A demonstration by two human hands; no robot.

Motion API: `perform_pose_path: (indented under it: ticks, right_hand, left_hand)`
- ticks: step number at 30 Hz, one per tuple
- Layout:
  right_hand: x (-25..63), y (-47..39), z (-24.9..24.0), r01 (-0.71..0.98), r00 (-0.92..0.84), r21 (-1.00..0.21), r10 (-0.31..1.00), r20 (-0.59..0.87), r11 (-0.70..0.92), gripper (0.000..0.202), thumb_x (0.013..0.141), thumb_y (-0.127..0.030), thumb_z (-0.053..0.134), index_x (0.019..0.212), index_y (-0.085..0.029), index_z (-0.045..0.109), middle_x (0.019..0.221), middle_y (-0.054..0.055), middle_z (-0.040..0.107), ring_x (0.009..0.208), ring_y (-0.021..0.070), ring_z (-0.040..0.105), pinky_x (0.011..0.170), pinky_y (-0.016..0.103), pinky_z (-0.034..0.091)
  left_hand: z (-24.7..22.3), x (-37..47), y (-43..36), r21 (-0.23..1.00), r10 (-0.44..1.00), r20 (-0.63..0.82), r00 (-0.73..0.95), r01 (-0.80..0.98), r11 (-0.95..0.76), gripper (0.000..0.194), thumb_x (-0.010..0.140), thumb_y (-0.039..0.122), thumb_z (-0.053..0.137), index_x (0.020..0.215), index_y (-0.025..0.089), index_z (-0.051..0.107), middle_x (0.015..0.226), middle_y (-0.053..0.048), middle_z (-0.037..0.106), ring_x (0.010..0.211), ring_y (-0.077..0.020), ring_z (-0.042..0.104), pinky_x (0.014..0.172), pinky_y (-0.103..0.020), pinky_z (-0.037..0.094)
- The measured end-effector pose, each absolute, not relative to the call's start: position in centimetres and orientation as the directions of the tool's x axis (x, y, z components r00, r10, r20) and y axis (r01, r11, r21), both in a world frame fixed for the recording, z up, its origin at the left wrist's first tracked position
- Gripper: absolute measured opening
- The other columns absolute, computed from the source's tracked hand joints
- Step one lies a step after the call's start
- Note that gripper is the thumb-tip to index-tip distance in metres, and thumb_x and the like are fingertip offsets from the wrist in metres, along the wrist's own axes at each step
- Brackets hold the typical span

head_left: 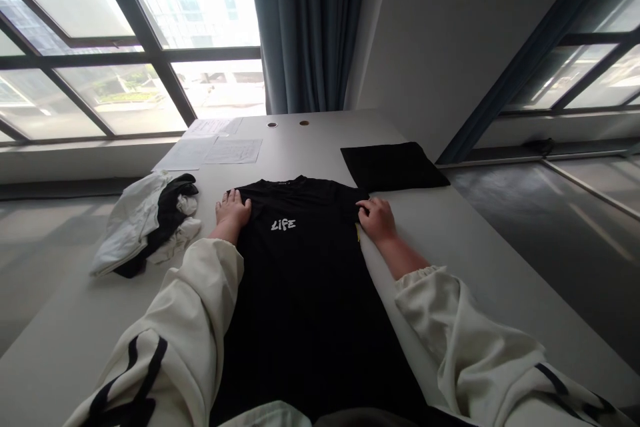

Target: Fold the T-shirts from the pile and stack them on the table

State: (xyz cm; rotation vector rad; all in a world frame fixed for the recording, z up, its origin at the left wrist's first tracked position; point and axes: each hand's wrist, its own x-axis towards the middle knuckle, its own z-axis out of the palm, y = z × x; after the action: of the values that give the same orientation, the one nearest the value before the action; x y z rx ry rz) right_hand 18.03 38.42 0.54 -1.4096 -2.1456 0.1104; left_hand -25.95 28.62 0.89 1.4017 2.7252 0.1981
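Note:
A black T-shirt with white "LIFE" lettering lies spread out on the white table, its collar at the far end and its hem towards my body. My left hand rests flat on the sleeve at the left, fingers stretched out. At the opposite sleeve, my right hand has its fingers curled and pinched on the sleeve's edge. A small yellow bit shows beside the shirt just under that sleeve.
To the left is a heap of white and black clothes. Papers lie at the far left of the table. A folded black cloth sits at the far right. Behind are windows and a blue curtain.

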Motion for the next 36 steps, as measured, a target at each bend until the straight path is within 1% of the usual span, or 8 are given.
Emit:
perform_pose_path:
  ticks: [5,11,16,21,24,26,31,36]
  right_hand:
    - [17.4,38.9,1.1,0.708,-0.193,-0.562,0.883,0.428,0.427,0.037,0.092,-0.023,0.048,0.114,-0.016,0.077,0.112,0.014,0.071,0.106,0.0276,0.066,0.101,0.039,0.052]
    - [15.4,38.4,3.2,0.66,-0.11,-0.616,0.867,0.487,0.43,0.042,0.094,-0.02,0.041,0.118,-0.016,0.076,0.117,0.016,0.07,0.111,0.0291,0.065,0.103,0.042,0.052]
    - [14.0,36.5,4.2,0.569,-0.379,-0.504,0.751,0.541,0.65,0.042,0.099,-0.017,0.043,0.125,-0.019,0.075,0.121,0.013,0.069,0.117,0.0269,0.064,0.108,0.04,0.052]
    - [12.7,35.2,3.7,0.357,-0.619,-0.439,0.561,0.55,0.825,0.043,0.098,-0.018,0.053,0.136,-0.027,0.072,0.129,0.009,0.069,0.121,0.0256,0.065,0.111,0.044,0.054]
    - [12.1,34.8,2.8,0.304,-0.756,-0.438,0.495,0.429,0.846,0.047,0.098,-0.021,0.056,0.143,-0.027,0.067,0.136,0.009,0.068,0.126,0.026,0.065,0.112,0.046,0.054]
    - [11.7,34.6,2.2,0.326,-0.823,-0.435,0.478,0.307,0.84,0.052,0.098,-0.027,0.061,0.15,-0.027,0.061,0.147,0.011,0.063,0.136,0.0286,0.059,0.117,0.05,0.049]
    - [11.0,34.3,1.5,0.437,-0.863,-0.348,0.496,0.099,0.829,0.064,0.103,-0.044,0.058,0.163,-0.026,0.045,0.171,0.012,0.038,0.16,0.0335,0.03,0.13,0.056,0.027]
    - [10.2,33.7,1.7,0.513,-0.85,-0.269,0.527,-0.025,0.815,0.068,0.106,-0.058,0.049,0.168,-0.034,0.034,0.178,0.007,0.015,0.164,0.0344,0.016,0.132,0.056,0.015]
  left_hand:
    - [1.0,-25.7,28.6,0.146,0.808,0.008,-0.59,0.8,0.582,0.076,0.103,0.053,0.026,0.167,0.012,0.033,0.177,-0.011,0.023,0.163,-0.0311,0.019,0.131,-0.056,0.02]
    - [1.0,-25.6,28.5,0.143,0.814,0.028,-0.58,0.808,0.571,0.074,0.103,0.051,0.027,0.167,0.014,0.035,0.176,-0.011,0.026,0.163,-0.0313,0.021,0.13,-0.056,0.02]
    - [1.1,-25.6,28.4,0.138,0.814,0.03,-0.58,0.809,0.571,0.074,0.103,0.051,0.028,0.166,0.013,0.036,0.176,-0.012,0.027,0.162,-0.0325,0.022,0.13,-0.057,0.021]
    - [1.0,-25.6,28.5,0.119,0.809,0.028,-0.587,0.806,0.58,0.075,0.103,0.051,0.028,0.166,0.012,0.036,0.176,-0.01,0.026,0.162,-0.0307,0.023,0.13,-0.055,0.022]
    - [0.9,-25.7,28.5,0.114,0.805,0.028,-0.593,0.802,0.587,0.075,0.103,0.051,0.028,0.166,0.012,0.036,0.176,-0.01,0.027,0.162,-0.0299,0.023,0.131,-0.054,0.022]
    - [0.9,-25.7,28.5,0.118,0.805,0.031,-0.593,0.802,0.586,0.075,0.103,0.051,0.028,0.166,0.012,0.036,0.175,-0.01,0.027,0.162,-0.03,0.023,0.131,-0.054,0.022]
    - [0.6,-26.0,28.5,0.134,0.81,0.062,-0.583,0.809,0.572,0.072,0.103,0.051,0.032,0.165,0.016,0.039,0.174,-0.011,0.03,0.161,-0.0314,0.026,0.13,-0.055,0.024]
    - [0.6,-25.9,28.4,0.135,0.812,0.071,-0.58,0.812,0.568,0.072,0.103,0.05,0.032,0.165,0.015,0.04,0.174,-0.011,0.031,0.161,-0.0319,0.027,0.129,-0.056,0.024]
